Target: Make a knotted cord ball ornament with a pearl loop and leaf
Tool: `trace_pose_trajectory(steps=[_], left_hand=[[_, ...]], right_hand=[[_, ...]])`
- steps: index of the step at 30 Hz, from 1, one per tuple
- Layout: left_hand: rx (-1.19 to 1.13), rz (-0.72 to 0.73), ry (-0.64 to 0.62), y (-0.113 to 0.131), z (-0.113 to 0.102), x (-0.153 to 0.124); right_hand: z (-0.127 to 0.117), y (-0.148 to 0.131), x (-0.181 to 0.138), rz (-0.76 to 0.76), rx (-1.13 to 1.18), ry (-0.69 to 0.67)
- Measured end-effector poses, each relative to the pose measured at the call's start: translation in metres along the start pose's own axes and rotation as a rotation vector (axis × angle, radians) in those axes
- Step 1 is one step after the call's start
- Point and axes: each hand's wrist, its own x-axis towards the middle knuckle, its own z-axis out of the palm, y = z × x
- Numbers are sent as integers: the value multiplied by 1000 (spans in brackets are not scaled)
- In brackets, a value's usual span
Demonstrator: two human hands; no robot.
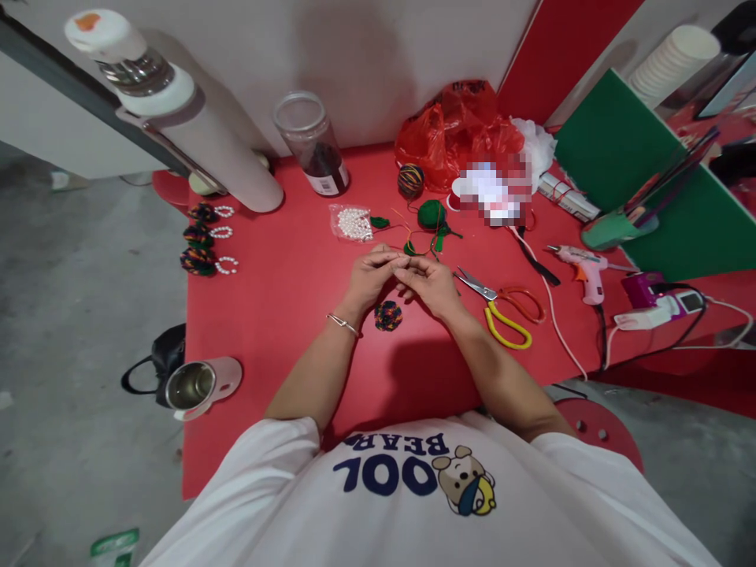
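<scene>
Over the middle of the table, my left hand [373,276] and my right hand [430,282] meet, fingertips pinched together. Whatever they pinch is too small to make out. Just below them lies a round multicoloured yarn piece [388,316]. Beyond my fingers are a green yarn ball [431,214], a small green knitted piece [379,223] and loose thin strands of yarn. A clear bag of white beads [354,224] sits to their left. Scissors [494,294] with one red and one yellow handle lie open to the right of my right hand.
Finished-looking yarn pieces with bead loops [199,260] line the left edge. A jar [313,146], a tall white bottle [206,130], a multicoloured yarn ball [410,181] and a red plastic bag [457,134] stand behind. A mug [221,379] is front left; a pink glue gun [582,270] with cables lies right.
</scene>
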Motion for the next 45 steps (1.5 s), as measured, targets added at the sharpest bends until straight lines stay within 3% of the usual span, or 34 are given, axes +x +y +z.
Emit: trace_pose_trajectory(steps=[7,16,31,45], left_hand=[[-253,-208,-93,9,3,-4],[-359,-231,23,9,-4,5],[-353,-296,-65,8,-2,4],[-320,-371,-54,8,-2,2]], right_hand=[[-1,-2,0,-7,16,26],[0,-9,-7,-57,-73,119],[1,-16,-10,-166,-189,149],[2,-17,-11,-227,-175,130]])
